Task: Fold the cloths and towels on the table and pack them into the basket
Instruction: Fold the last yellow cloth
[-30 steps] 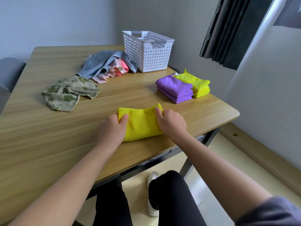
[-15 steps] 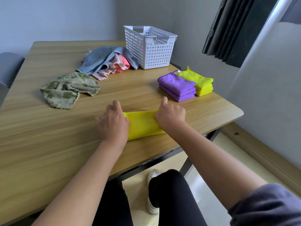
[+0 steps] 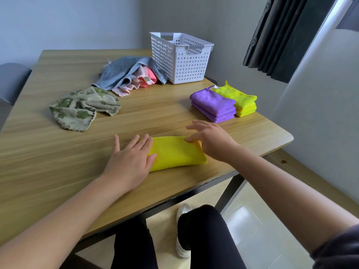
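Pale wood-grain laminate across the whole table [image 3: 58,152], rounded at the near right corner, carried on a dark metal frame. Close to the front edge, a folded yellow cloth [image 3: 174,152], lying flat as a thick oblong.

On its left end, the left hand [image 3: 130,162], palm down. Fingers straight and mostly together, little finger splayed out onto bare wood, thumb laid on the fabric. Over its right end, the right hand [image 3: 211,140], fingers straight and loosely spread, lifted slightly, thumb tip touching the cloth's far edge. Nothing pinched or gripped by either hand.

Farther back on the right, two folded piles touching side by side: a purple stack [image 3: 213,105], and a yellow stack [image 3: 242,101] nearer the table's right edge. Behind them, at the far right corner, a white perforated basket [image 3: 180,61], upright, with cut-out handles. Slumped against its left wall, a grey towel [image 3: 120,72] in a loose heap over pink cloths [image 3: 143,76]. Just left of that heap and nearer, a crumpled green-patterned cloth [image 3: 81,107], unfolded.

Around all this, plain grey-blue walls meeting in a corner behind the basket. Upper right, a dark pleated curtain [image 3: 281,35] beside a white panel. At the left edge, the grey back of a chair [image 3: 11,80]. Below, pale floor tiles [image 3: 242,220] and a wooden skirting [image 3: 310,181] along the right wall. Under the tabletop, legs in black and one white shoe [image 3: 182,210]
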### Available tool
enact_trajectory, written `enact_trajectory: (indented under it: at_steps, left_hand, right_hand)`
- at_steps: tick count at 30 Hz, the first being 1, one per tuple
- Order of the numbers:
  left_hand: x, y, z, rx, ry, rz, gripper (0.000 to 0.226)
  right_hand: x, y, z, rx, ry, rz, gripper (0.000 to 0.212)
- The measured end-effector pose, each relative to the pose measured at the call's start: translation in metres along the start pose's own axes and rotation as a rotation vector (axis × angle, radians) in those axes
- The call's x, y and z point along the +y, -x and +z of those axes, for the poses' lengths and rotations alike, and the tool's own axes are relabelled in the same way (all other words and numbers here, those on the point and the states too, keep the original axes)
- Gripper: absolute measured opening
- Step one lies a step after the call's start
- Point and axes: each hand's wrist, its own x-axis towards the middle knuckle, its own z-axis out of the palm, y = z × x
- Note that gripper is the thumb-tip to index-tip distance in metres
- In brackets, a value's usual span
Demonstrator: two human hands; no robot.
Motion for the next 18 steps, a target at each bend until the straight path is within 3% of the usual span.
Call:
enact_trajectory:
  at_steps: [4, 7, 11, 15, 18]
  left_hand:
    - [-0.014, -0.011, -0.003, 0.084, 0.035, 0.084, 0.083]
    - [-0.025, -0.033, -0.003, 0.199, -0.072, -0.113, 0.071]
    - [-0.036, -0.051, 0.004, 0.238, 0.053, -0.287, 0.059]
    - [-0.039, -0.054, 0.008, 0.262, 0.176, -0.314, 0.049]
    - [-0.047, -0.060, 0.011, 0.172, 0.173, -0.357, 0.049]
  right_hand:
    - [-0.017, -0.012, -0.017, 0.161, -0.146, -0.027, 0.067]
    - [-0.039, -0.016, -0.001, 0.027, -0.204, -0.185, 0.059]
    - [-0.042, -0.017, 0.015, -0.133, -0.173, -0.231, 0.046]
    - [-0.053, -0.026, 0.007, -0.089, -0.139, -0.209, 0.058]
    - [-0.066, -0.029, 0.023, -0.210, -0.105, -0.188, 0.065]
